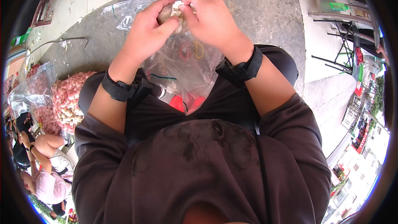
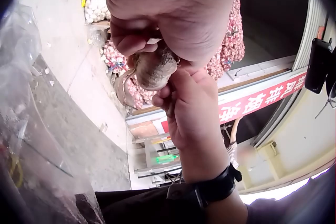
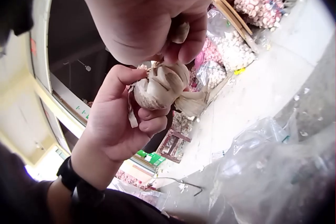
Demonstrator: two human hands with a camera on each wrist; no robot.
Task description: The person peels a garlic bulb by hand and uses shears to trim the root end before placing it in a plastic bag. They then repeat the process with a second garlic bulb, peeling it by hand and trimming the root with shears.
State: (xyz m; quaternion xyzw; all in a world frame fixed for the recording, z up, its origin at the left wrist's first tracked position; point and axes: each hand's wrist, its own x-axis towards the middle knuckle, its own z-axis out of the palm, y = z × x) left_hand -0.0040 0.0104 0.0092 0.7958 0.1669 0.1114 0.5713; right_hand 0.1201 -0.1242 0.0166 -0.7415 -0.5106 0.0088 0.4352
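1. At my far left lie net sacks of garlic (image 1: 68,99), pinkish; I make out two or three heaps but cannot count them exactly.
2. My left hand (image 1: 147,33) has its fingers and thumb curled round one garlic bulb (image 3: 160,87), cupping it from below and the side.
3. The bulb sits between my two hands, held up over my lap and above the bag. In the right wrist view its long axis runs roughly level, with a papery tail of skin (image 3: 191,103) trailing toward the right; I cannot tell which end is the root.
4. One clear plastic bag (image 1: 186,70) lies open across my lap under the hands. Inside it I count two rubber bands, one red (image 1: 185,52) and one yellow (image 1: 199,49), and something red (image 1: 184,101) at the bottom.
5. My right hand (image 1: 211,16) pinches at the top of the bulb, fingertips closed on its loose white skin.
6. Each wrist wears one black strap (image 1: 244,68).
7. A red sign (image 2: 262,103) with white Chinese characters shows in the left wrist view; I cannot read them surely.
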